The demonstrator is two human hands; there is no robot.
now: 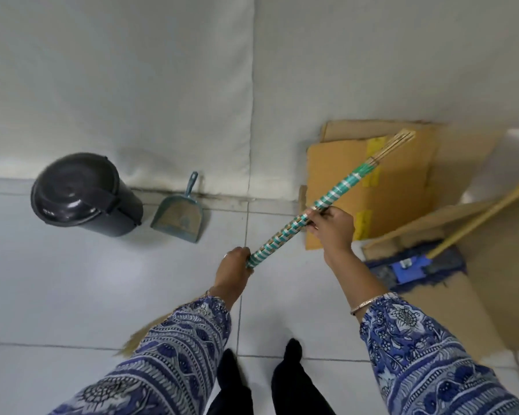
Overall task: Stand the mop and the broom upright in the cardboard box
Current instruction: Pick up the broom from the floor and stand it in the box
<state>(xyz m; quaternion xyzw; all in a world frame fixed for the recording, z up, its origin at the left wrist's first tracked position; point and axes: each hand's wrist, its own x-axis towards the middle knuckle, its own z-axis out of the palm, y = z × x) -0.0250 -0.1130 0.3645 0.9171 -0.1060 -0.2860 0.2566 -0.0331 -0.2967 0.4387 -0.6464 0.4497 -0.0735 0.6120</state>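
I hold the broom slanted in front of me, its green-and-white wrapped handle pointing up and right over the cardboard box. My left hand grips the lower handle and my right hand grips the middle. The straw bristles poke out behind my left sleeve. The mop has its blue head inside the box, with the yellow pole leaning to the right.
A dark lidded bin stands at the left against the white wall. A teal dustpan leans beside it. The box's open flaps spread over the tiled floor at the right. My feet stand below.
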